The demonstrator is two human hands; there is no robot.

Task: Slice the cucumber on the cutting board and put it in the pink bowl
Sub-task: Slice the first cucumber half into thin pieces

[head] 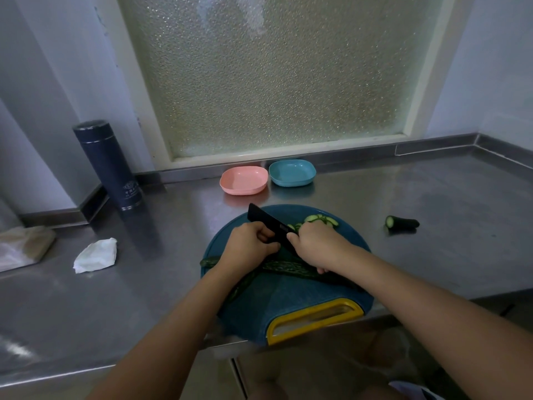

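Right grip [317, 246]: I see it clamped on the handle of the knife [266, 222]. The handle is hidden in the fist, and the black blade runs out up and to the left over the cutting board [288, 298].
Left grip [248, 243]: the fingers are curled, with the knuckles just beside the flat of the blade. I cannot tell whether they pin anything, because whatever is under them is hidden. I read the tucked fingers as keeping the tips clear of the edge.
Cucumber [288, 267]: long dark lengths lie across the middle of the board and pass beneath both wrists.
Slices [320, 220]: a small overlapping row sits at the far side of the board, to the right of the blade. They look pushed aside to leave cutting room.
Cut end [402, 223]: it lies on the worktop [447, 203], well apart from the board, likely discarded.
Pink bowl [243, 180]: it sits beyond the board's far edge, just beside a blue bowl [292, 173]. I see nothing in it, and it looks within easy reach for the transfer.
Progress: early, by my reading. Only a few slices are cut, most of the cucumber is still long, and nothing has been moved to the bowl yet.
Risk: the left knuckles sit very close to the blade.
Elsewhere: a dark flask [108, 166] and a crumpled tissue [96, 255] are off to the left.
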